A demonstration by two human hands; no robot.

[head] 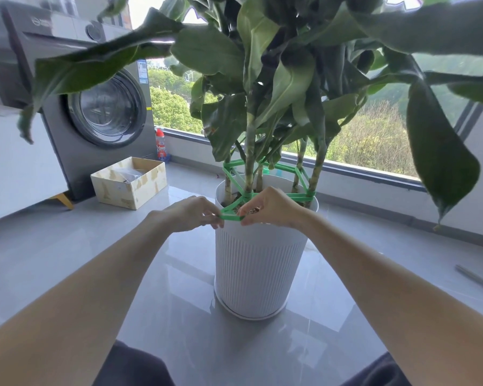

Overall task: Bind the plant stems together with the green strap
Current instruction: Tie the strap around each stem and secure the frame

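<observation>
The left hand (pixel 191 213) and right hand (pixel 271 208) each pinch the green strap (pixel 230 217) above the near rim of a white ribbed pot (pixel 257 263). The held span runs side to side between them (neither hand nearer). The strap-looped plant stems (pixel 250 168) stand just beyond.

green strap (pixel 271 166) looped around upright plant stems (pixel 250 165), front end taut

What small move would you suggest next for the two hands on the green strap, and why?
Probably draw the green strap snug and fasten it: it already loops the stems, and the left hand and right hand both pinch its near span at the rim of the white pot.
</observation>
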